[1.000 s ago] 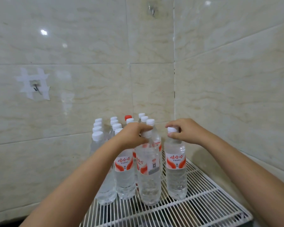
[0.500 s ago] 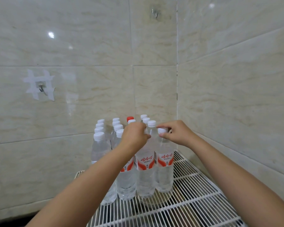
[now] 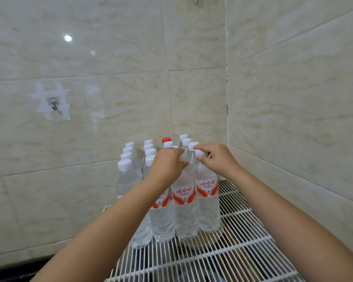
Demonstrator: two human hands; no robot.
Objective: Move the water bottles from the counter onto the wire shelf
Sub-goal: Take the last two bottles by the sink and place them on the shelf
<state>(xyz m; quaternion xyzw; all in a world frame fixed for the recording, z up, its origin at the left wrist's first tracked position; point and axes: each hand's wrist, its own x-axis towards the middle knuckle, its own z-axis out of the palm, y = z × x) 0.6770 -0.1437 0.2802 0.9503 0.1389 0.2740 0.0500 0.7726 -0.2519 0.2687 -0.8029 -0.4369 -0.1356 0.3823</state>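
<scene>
The left hand (image 3: 167,165) and right hand (image 3: 216,159) each grip a clear, red-labelled plastic water bottle's neck (front bottles (image 3: 184,212) (image 3: 207,202)) upright on the white wire shelf (image 3: 243,251).

We can read one brand only — the red characters 娃哈哈 on the white-and-red label of the front right bottle (image 3: 207,200), and the same three characters on the label of the bottle beside it (image 3: 184,202). Under each name runs a line of small print, too fine for us to make out. The third front bottle (image 3: 161,212) wears what seems to be the same label — a forearm covers most of it.
</scene>
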